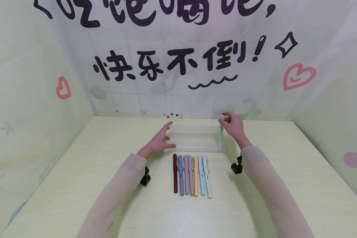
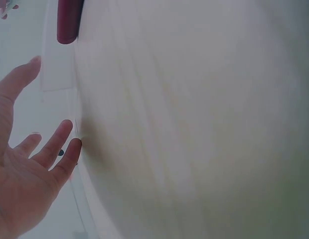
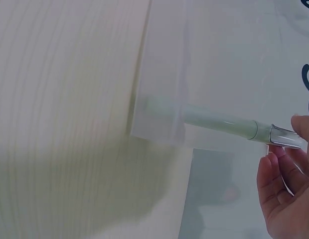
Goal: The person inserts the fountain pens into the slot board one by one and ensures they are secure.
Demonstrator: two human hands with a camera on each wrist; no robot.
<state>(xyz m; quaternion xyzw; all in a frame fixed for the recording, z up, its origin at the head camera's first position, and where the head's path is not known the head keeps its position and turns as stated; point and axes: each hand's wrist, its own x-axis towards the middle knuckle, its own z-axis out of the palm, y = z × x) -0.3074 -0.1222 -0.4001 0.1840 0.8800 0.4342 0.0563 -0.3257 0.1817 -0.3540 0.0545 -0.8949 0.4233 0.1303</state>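
Observation:
A clear, frosted pen rack (image 1: pixel 196 149) stands at the back of the table. At its right end a pale green pen (image 3: pixel 222 124) stands upright, its lower end behind the rack's front wall. My right hand (image 1: pixel 234 128) pinches this pen at the capped top, near the silver clip. Around the rack's left end my left hand (image 1: pixel 158 142) is spread, thumb in front and fingers farther back; whether it touches the rack I cannot tell. In front of the rack lies a row of several pens, from a dark red pen (image 1: pixel 175 173) to another pale green pen (image 1: pixel 207 178).
The row between also has a blue pen (image 1: pixel 181 175), two purple pens, a yellow pen (image 1: pixel 196 177) and a light blue pen (image 1: pixel 201 175). Behind the table (image 1: pixel 86 185) hangs a printed cloth backdrop (image 1: pixel 154 99), with side panels left and right.

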